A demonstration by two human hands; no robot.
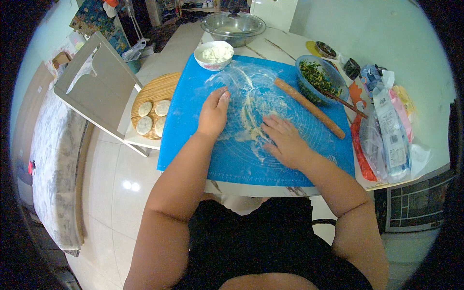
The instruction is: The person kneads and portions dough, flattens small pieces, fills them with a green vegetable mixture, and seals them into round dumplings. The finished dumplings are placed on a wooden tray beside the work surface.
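Note:
My left hand rests on its edge on a blue silicone pastry mat, fingers extended close together, with nothing visible in it. Its palm side is hidden. Palm down, my right hand lies on the mat with its fingers slightly spread and nothing in it. Between the hands runs a streak of loose flour, thicker near my right fingertips. A wooden rolling pin lies diagonally to the right of my right hand, apart from it. At the mat's far left corner stands a bowl of white flour.
A bowl of chopped green filling with chopsticks stands right. Behind is a lidded metal basin. Several round filled flatbreads lie on a slatted tray on a chair. Plastic packages crowd the table's right edge.

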